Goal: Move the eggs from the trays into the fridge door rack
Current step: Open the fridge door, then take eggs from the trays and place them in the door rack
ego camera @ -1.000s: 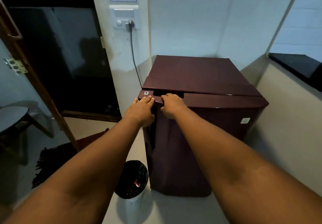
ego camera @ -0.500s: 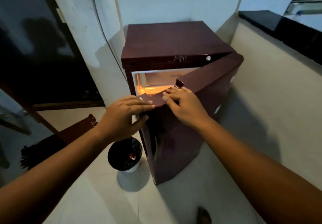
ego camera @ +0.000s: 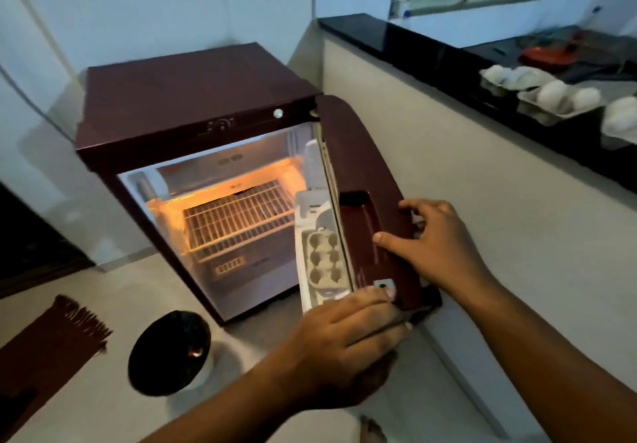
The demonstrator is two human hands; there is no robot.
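A small maroon fridge (ego camera: pixel 193 91) stands open, its inside lit orange. Its door (ego camera: pixel 358 166) is swung wide to the right. My right hand (ego camera: pixel 437 246) rests on the door's top edge beside the recessed handle. My left hand (ego camera: pixel 348 332) grips the door's near corner. Inside the door, a white egg rack (ego camera: pixel 324 260) shows several round cups with nothing in them. White eggs (ego camera: pixel 551 92) sit in grey trays (ego camera: pixel 532 104) on the black counter at the far right, well away from both hands.
A black-lined waste bin (ego camera: pixel 172 353) stands on the floor left of the fridge. A dark red mat (ego camera: pixel 48 349) lies at lower left. The low beige wall (ego camera: pixel 482 173) under the black counter (ego camera: pixel 396 37) is close behind the open door. Wire shelves (ego camera: pixel 238 218) fill the fridge.
The fridge door has swung from shut to wide open, with both hands staying on its edge. My view has turned right, and the counter with the egg trays now shows.
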